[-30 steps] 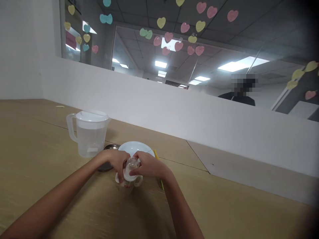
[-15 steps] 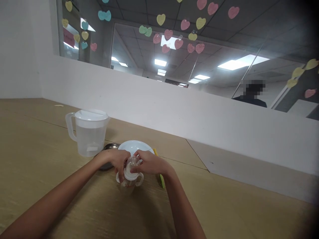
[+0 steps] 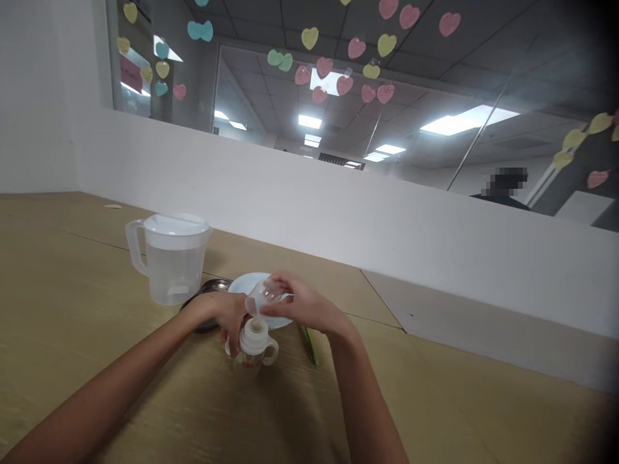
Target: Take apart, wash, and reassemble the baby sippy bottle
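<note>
A clear baby bottle (image 3: 252,351) with a white collar and side handles stands upright on the table. My left hand (image 3: 232,316) is closed around its left side, near the handle. Above and slightly right of the bottle, my right hand (image 3: 297,303) grips a clear dome-shaped bottle cap (image 3: 265,295), tilted and apart from the bottle. The top of the collar now shows uncovered. Just behind the hands lies a white plate (image 3: 244,282), partly hidden by them.
A lidded plastic pitcher (image 3: 175,267) stands to the left. Beside it is a round metal dish (image 3: 207,322), partly behind my left hand. A thin green-and-yellow object (image 3: 311,348) lies right of the bottle. A white wall (image 3: 290,193) with a window runs behind the table.
The clear cap has come off the bottle, lifted up in my right hand. My left hand stays on the bottle. Beyond the window, a person has shifted right.
</note>
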Demonstrator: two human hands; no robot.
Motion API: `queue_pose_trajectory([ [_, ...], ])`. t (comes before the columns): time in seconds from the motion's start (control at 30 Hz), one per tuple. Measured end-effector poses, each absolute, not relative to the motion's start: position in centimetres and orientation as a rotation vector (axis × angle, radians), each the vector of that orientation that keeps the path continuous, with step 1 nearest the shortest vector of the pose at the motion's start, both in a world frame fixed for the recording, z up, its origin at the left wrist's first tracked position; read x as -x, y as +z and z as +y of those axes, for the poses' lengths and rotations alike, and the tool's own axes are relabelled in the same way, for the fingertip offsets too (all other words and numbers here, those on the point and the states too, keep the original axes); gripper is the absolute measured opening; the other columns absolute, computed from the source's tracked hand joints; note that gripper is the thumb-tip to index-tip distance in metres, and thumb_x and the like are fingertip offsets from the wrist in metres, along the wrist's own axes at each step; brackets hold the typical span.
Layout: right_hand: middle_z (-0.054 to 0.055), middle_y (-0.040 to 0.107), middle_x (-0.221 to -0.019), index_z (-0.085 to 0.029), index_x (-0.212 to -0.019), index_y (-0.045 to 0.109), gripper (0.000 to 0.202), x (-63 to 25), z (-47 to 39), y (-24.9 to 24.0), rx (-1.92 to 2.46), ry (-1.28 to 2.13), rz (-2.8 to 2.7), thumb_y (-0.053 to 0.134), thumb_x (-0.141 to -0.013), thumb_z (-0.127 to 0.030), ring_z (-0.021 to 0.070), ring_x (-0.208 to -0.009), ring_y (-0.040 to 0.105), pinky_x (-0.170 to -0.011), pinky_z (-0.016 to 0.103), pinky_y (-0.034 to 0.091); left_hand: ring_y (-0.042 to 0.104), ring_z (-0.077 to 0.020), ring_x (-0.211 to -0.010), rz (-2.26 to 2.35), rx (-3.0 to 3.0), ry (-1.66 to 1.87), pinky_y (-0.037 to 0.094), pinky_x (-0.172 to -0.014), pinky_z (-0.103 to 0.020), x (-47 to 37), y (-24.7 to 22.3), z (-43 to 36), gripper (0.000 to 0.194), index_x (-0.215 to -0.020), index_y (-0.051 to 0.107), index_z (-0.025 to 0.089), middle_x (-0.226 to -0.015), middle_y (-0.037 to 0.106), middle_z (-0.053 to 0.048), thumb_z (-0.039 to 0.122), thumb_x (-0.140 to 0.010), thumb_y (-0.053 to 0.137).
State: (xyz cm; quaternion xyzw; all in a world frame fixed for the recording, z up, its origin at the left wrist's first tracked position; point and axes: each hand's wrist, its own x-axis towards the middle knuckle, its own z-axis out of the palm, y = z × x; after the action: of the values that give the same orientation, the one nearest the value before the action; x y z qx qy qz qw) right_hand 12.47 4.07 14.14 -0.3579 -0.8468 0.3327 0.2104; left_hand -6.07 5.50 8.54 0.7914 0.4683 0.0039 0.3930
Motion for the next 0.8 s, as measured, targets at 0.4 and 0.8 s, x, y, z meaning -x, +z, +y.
queue_pose_trajectory([
  [0.4, 0.011, 0.062, -0.1, -0.011, -0.108, 0.052, 0.051, -12.7, 10.0, 9.2, 1.534, 0.203, -2.375, 0.069, -0.061, -0.013, 0.02, -0.089, 0.057, -0.075, 0.028, 0.041, 0.059, -0.0161, -0.051, 1.109, -2.066, 0.006, 0.047, -0.039, -0.021, 6.3, 8.2, 5.8, 0.035, -0.07, 0.066, 0.015, -0.067, 0.066, -0.001, 0.027, -0.039, 0.077],
  [0.8, 0.016, 0.062, -0.112, -0.009, -0.104, 0.063, 0.031, -10.9, 9.6, 8.0, 1.504, 0.241, -2.523, 0.049, -0.085, -0.029, 0.0233, -0.104, 0.055, -0.083, 0.03, 0.037, 0.061, -0.0175, -0.054, 1.13, -2.064, -0.001, 0.047, -0.041, -0.022, 6.3, 8.3, 5.7, 0.037, -0.07, 0.065, 0.016, -0.071, 0.069, -0.003, 0.029, -0.038, 0.078],
])
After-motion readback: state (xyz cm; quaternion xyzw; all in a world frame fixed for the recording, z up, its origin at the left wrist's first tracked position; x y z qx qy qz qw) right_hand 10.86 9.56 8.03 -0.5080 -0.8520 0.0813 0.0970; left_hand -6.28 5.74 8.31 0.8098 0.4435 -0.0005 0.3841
